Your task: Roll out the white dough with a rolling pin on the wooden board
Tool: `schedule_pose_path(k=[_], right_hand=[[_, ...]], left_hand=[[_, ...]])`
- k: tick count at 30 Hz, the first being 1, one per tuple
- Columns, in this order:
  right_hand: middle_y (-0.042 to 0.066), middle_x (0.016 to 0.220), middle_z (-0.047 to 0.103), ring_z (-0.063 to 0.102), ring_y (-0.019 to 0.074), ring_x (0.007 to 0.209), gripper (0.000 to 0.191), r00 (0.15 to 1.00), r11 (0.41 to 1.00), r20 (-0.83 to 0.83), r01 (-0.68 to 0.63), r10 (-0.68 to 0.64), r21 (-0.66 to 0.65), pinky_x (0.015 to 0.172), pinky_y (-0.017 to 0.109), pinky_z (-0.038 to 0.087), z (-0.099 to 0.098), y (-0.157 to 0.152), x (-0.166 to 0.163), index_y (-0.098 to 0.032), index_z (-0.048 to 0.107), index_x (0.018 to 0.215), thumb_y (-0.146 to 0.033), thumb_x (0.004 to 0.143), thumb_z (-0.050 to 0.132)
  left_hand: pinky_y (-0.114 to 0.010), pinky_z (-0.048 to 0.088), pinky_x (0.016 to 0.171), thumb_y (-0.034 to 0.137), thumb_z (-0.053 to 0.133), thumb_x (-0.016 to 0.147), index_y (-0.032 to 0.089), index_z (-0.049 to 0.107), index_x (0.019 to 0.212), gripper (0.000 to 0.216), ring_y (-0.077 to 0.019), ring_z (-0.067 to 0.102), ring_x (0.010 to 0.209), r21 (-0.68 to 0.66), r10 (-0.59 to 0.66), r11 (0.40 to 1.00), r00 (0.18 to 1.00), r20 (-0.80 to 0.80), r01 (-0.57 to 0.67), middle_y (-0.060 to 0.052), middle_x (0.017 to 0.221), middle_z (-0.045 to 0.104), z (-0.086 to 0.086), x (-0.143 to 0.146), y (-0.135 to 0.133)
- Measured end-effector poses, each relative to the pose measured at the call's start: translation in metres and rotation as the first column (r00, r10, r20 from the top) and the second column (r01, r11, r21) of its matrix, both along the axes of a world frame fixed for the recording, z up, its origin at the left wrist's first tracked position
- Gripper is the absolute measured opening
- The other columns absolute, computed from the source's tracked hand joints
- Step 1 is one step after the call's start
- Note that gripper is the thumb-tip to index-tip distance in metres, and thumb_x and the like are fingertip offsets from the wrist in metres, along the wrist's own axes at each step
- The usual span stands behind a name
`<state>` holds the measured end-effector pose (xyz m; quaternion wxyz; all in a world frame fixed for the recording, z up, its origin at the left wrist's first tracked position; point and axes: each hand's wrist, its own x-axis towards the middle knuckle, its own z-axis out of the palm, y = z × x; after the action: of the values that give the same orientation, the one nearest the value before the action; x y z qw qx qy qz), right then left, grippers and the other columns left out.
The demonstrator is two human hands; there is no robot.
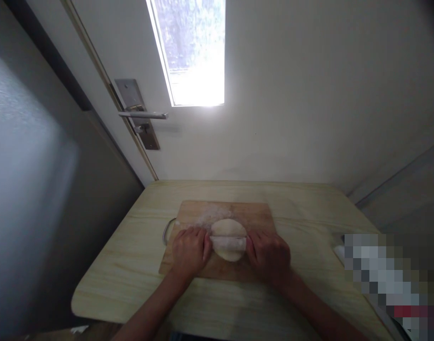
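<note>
A round flat piece of pale dough (228, 228) lies on a floured wooden cutting board (255, 215). Across the dough lies a light rolling pin (229, 243). My left hand (190, 249) is closed over the pin's left end and my right hand (268, 253) is closed over its right end. Both hands rest palm-down on the board, with the dough between them. The pin's ends are hidden under my fingers.
The board has a metal handle (166, 230) at its left end and lies on a light wooden table (131, 265). Behind the table is a white door with a lever handle (143, 115) and a narrow window (193, 52). A blurred patch covers the table's right side.
</note>
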<state>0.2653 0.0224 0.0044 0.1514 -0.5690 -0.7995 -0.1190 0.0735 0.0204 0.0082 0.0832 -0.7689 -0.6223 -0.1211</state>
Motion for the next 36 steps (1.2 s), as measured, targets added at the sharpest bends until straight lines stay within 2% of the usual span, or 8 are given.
schedule_pose_path(k=[5, 10, 15, 19, 23, 30, 33, 36], right_hand=[[0.004, 0.058, 0.062, 0.053, 0.0159, 0.048, 0.036, 0.996, 0.991, 0.067, 0.058, -0.051, -0.119, 0.046, 0.027, 0.024, 0.006, 0.016, -0.001, -0.018, 0.06, 0.065, -0.026, 0.08, 0.029], [0.006, 0.055, 0.062, 0.055, 0.0167, 0.049, 0.045, 0.987, 0.967, 0.147, 0.099, -0.065, -0.237, 0.045, 0.026, 0.026, 0.017, 0.036, -0.005, -0.017, 0.061, 0.058, -0.029, 0.083, 0.026], [0.006, 0.064, 0.065, 0.057, 0.017, 0.056, 0.037, 0.98, 0.932, 0.192, 0.029, 0.044, -0.362, 0.047, 0.025, 0.03, 0.024, 0.053, -0.003, -0.017, 0.062, 0.064, -0.024, 0.082, 0.03], [0.005, 0.07, 0.065, 0.057, 0.0157, 0.06, 0.031, 0.972, 0.907, 0.171, -0.075, 0.158, -0.416, 0.049, 0.024, 0.031, 0.021, 0.065, 0.001, -0.018, 0.062, 0.071, -0.02, 0.081, 0.033], [0.003, 0.069, 0.065, 0.057, 0.0141, 0.059, 0.032, 0.984, 0.931, 0.13, -0.069, 0.123, -0.36, 0.05, 0.023, 0.031, 0.018, 0.064, 0.001, -0.019, 0.062, 0.069, -0.023, 0.082, 0.033], [0.009, 0.063, 0.063, 0.055, 0.0168, 0.055, 0.045, 0.988, 0.979, 0.098, 0.13, -0.116, -0.157, 0.049, 0.025, 0.03, 0.019, 0.026, -0.009, -0.014, 0.062, 0.067, -0.027, 0.085, 0.023], [0.007, 0.064, 0.062, 0.054, 0.0161, 0.057, 0.041, 0.99, 0.986, 0.071, 0.127, -0.12, -0.106, 0.052, 0.026, 0.029, 0.017, 0.008, -0.008, -0.016, 0.061, 0.07, -0.027, 0.085, 0.024], [0.005, 0.068, 0.061, 0.053, 0.0153, 0.062, 0.032, 0.999, 0.999, 0.016, 0.047, -0.047, -0.019, 0.057, 0.026, 0.029, 0.013, -0.005, -0.005, -0.017, 0.059, 0.075, -0.025, 0.084, 0.029]], left_hand=[[-0.032, 0.035, 0.06, 0.03, 0.024, 0.082, 0.017, 0.062, 0.064, 0.043, -0.0204, 0.056, 0.061, -0.127, 0.073, 0.989, 0.996, -0.047, -0.078, -0.008, 0.062, 0.062, 0.008, 0.002, 0.015], [-0.031, 0.036, 0.053, 0.035, 0.018, 0.082, 0.015, 0.064, 0.064, 0.054, -0.0231, 0.059, 0.06, -0.296, 0.104, 0.947, 0.99, -0.093, -0.127, -0.011, 0.063, 0.063, 0.017, 0.003, 0.036], [-0.03, 0.038, 0.058, 0.034, 0.018, 0.081, 0.013, 0.065, 0.067, 0.054, -0.0225, 0.059, 0.067, -0.384, 0.055, 0.919, 0.993, -0.104, -0.091, -0.012, 0.069, 0.064, 0.019, 0.001, 0.054], [-0.029, 0.039, 0.059, 0.034, 0.021, 0.081, 0.014, 0.065, 0.071, 0.049, -0.0216, 0.059, 0.07, -0.437, 0.006, 0.899, 0.997, -0.074, -0.038, -0.011, 0.074, 0.065, 0.023, -0.001, 0.064], [-0.027, 0.039, 0.062, 0.034, 0.025, 0.08, 0.015, 0.065, 0.073, 0.045, -0.02, 0.059, 0.072, -0.435, 0.038, 0.899, 0.999, -0.036, -0.05, -0.009, 0.073, 0.065, 0.025, 0.0, 0.065], [-0.03, 0.037, 0.057, 0.032, 0.02, 0.082, 0.013, 0.066, 0.074, 0.05, -0.0227, 0.059, 0.067, -0.216, 0.112, 0.968, 0.99, -0.081, -0.127, -0.012, 0.073, 0.065, 0.019, 0.005, 0.037], [-0.032, 0.036, 0.059, 0.032, 0.018, 0.084, 0.014, 0.065, 0.072, 0.051, -0.0221, 0.058, 0.065, -0.15, 0.092, 0.983, 0.993, -0.076, -0.103, -0.012, 0.071, 0.064, 0.018, 0.004, 0.02], [-0.033, 0.035, 0.063, 0.03, 0.02, 0.084, 0.015, 0.062, 0.072, 0.046, -0.0216, 0.056, 0.068, -0.089, 0.019, 0.996, 0.998, -0.062, -0.025, -0.009, 0.071, 0.063, 0.019, 0.002, 0.003]])
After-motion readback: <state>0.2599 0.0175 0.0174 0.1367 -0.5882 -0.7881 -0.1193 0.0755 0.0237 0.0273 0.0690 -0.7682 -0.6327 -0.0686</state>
